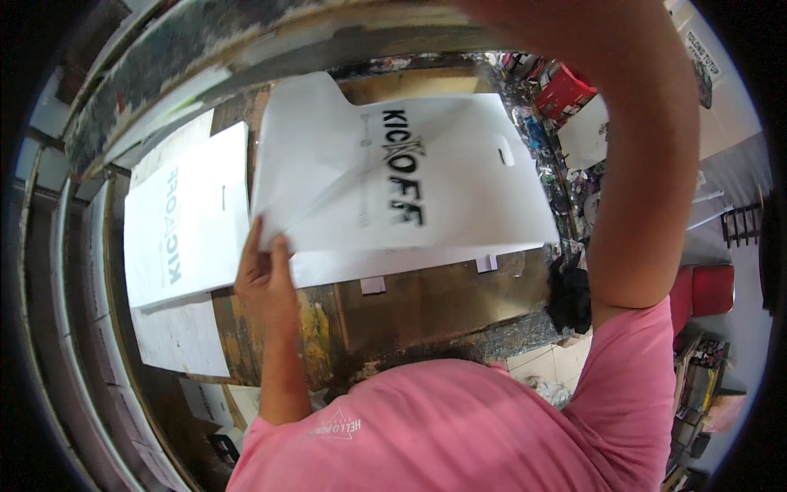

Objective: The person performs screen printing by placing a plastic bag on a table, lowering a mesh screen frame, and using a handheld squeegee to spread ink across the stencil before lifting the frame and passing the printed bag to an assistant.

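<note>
My left hand (266, 266) pinches the near left corner of a white plastic bag (467, 193) with black print and a die-cut handle hole. The bag lies slightly lifted and creased over the work board, its far left part bent upward. Under its near edge shows another white sheet (352, 267). My right forearm (643, 172) reaches up and forward past the top of the view, so the right hand is hidden. Left of my left hand rests a stack of similar white printed bags (209, 201).
A large paint-stained frame (188, 61) is tilted up along the far side. Two small pale tape tabs (373, 284) stick to the brown board (426, 303). A black cloth (568, 295) lies at the board's right, a red bucket (564, 92) beyond. Racks (90, 320) line the left.
</note>
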The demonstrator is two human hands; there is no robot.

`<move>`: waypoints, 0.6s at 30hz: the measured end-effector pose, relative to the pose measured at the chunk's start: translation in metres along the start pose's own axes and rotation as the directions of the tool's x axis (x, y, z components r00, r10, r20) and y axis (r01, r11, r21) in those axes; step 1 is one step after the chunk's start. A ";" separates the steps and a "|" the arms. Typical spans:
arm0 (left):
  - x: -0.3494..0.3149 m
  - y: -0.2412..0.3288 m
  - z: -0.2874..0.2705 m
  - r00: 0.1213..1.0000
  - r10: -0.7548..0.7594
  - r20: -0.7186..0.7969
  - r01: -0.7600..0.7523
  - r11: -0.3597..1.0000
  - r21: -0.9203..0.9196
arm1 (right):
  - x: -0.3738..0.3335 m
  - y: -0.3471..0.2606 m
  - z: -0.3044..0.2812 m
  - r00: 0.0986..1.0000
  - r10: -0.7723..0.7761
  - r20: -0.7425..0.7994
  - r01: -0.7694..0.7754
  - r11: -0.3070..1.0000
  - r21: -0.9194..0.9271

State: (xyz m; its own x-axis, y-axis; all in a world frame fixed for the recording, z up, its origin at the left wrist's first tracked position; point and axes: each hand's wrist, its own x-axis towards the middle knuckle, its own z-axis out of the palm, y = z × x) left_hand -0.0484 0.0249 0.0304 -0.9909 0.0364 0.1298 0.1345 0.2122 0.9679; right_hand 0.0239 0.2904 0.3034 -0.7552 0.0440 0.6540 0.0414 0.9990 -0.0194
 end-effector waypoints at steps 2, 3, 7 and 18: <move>0.015 -0.013 -0.031 1.000 -0.009 -0.026 0.010 1.000 0.023 | -0.004 0.000 0.000 1.000 -0.008 -0.006 0.008 1.000 -0.001; 0.025 -0.020 -0.050 1.000 0.026 -0.011 -0.026 1.000 0.016 | -0.005 0.000 0.001 1.000 -0.012 -0.007 0.012 1.000 0.001; 0.074 -0.066 -0.142 0.999 0.019 0.040 -0.019 1.000 0.009 | -0.009 -0.009 0.004 0.999 -0.026 -0.027 0.027 0.999 0.019; 0.174 -0.069 -0.224 0.905 0.412 -0.103 -0.110 0.461 0.881 | -0.017 -0.032 0.000 0.993 0.115 0.028 -0.117 0.992 0.055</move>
State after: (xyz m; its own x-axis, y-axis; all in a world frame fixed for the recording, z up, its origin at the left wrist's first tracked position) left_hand -0.2321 -0.2024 0.0347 -0.8425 0.0198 0.5383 0.1775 0.9537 0.2427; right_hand 0.0356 0.2578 0.2933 -0.7637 0.1590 0.6257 0.0932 0.9862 -0.1368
